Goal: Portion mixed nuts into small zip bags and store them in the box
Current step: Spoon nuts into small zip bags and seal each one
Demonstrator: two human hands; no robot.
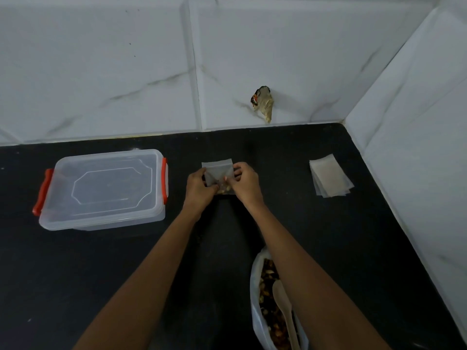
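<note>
A small clear zip bag point(217, 170) with a few nuts in its bottom stands on the black counter point(101, 274) at the middle. My left hand point(199, 189) pinches its left side and my right hand point(246, 183) pinches its right side near the top. A clear plastic box point(103, 190) with red clips sits at the left, its lid on. A large open bag of mixed nuts point(267, 294) lies at the bottom right under my right forearm, and a wooden spoon point(284, 311) rests in it.
A stack of several empty zip bags point(328, 178) lies at the right near the tiled side wall. A crumpled wrapper point(264, 103) sticks to the back wall above the counter's rear edge.
</note>
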